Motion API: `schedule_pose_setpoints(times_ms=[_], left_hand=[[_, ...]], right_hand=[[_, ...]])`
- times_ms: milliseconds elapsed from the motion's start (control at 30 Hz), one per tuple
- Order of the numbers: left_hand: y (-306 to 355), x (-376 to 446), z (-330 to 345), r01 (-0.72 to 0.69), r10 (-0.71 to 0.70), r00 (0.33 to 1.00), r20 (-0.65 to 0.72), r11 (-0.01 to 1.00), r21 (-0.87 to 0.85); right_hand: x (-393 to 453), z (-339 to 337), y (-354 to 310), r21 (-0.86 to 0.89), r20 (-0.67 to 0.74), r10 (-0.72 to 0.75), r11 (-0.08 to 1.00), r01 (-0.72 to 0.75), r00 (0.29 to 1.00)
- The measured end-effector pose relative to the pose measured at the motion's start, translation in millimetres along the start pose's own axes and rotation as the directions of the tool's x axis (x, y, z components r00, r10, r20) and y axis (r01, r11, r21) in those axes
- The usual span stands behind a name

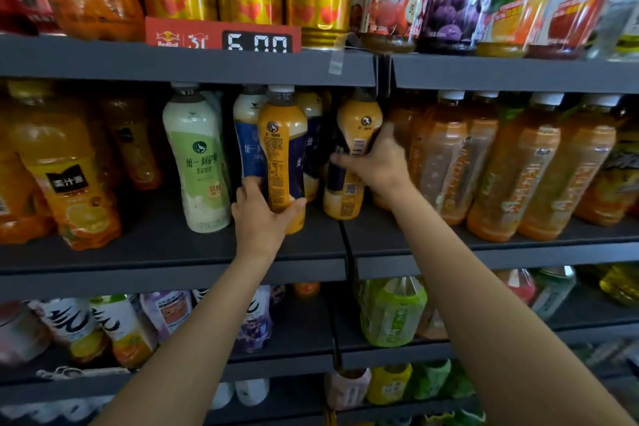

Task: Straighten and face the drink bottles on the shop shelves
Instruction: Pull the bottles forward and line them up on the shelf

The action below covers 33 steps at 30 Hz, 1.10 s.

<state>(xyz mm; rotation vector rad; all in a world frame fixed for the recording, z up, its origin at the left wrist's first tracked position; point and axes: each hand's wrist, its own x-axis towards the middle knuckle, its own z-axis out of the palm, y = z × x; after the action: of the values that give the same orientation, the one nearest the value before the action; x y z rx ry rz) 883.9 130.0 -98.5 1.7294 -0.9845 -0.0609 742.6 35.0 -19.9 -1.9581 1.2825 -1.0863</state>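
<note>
While both hands grip milk-tea bottles, the grey metal middle shelf carries the rest of the row.

The left hand curls thumb and fingers round the lower part of an orange-and-navy plastic bottle of pale tea, its back label facing out; the right hand wraps the waist of a second orange-and-navy bottle, tilted left, barcode showing. Beside them stand a green-labelled plastic bottle of milky white drink and a blue-labelled bottle; clear bottles of amber tea fill the right side.
</note>
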Motion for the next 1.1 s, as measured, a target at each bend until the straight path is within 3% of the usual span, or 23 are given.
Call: schedule_pose_setpoints(times_ms=[233, 400, 533, 733, 800, 900, 967, 1033, 1100], left_hand=[[10.5, 1.5, -2.6, -0.09, 0.072, 0.987, 0.145, 0.988, 0.123], [19.6, 8.2, 13.1, -0.081, 0.074, 0.988, 0.137, 0.996, 0.048], [9.4, 20.9, 11.2, -0.02, 0.062, 0.932, 0.358, 0.993, -0.117], [4.1, 33.2, 5.1, 0.015, 0.041, 0.86, 0.509, 0.994, -0.106], [6.8, 29.6, 8.7, -0.005, 0.03, 0.89, 0.456, 0.998, -0.056], [14.2, 12.2, 20.6, -0.052, 0.039, 0.986, 0.164, 0.996, 0.075], [18.1, 4.6, 26.1, -0.044, 0.042, 0.999, 0.015, 0.986, 0.158], [16.6, 9.3, 25.1, -0.061, 0.059, 0.998, 0.022, 0.987, 0.152], [13.2, 18.8, 18.7, -0.093, 0.08, 0.989, 0.124, 0.991, 0.1]], right_hand=[[-5.6, -16.9, 13.0, 0.047, 0.164, 0.04, 0.998, -0.048, 0.986], [-16.5, -32.3, 9.5, 0.153, 0.298, 0.051, 0.983, -0.1, 0.953], [-15.7, -43.5, 6.5, 0.18, 0.458, 0.055, 0.972, -0.153, 0.887], [-15.9, -40.2, 11.0, 0.191, 0.439, 0.049, 0.97, -0.147, 0.897], [-15.3, -36.8, 11.9, 0.192, 0.39, 0.056, 0.971, -0.141, 0.919], [-19.7, -23.1, 14.5, 0.153, 0.193, 0.003, 0.988, -0.033, 0.981], [-23.9, -21.6, 15.2, 0.204, 0.179, -0.007, 0.979, -0.03, 0.984], [-27.2, -31.6, 14.3, 0.306, 0.289, 0.023, 0.945, -0.115, 0.957], [-30.1, -44.7, 15.4, 0.33, 0.403, 0.001, 0.932, -0.146, 0.915]])
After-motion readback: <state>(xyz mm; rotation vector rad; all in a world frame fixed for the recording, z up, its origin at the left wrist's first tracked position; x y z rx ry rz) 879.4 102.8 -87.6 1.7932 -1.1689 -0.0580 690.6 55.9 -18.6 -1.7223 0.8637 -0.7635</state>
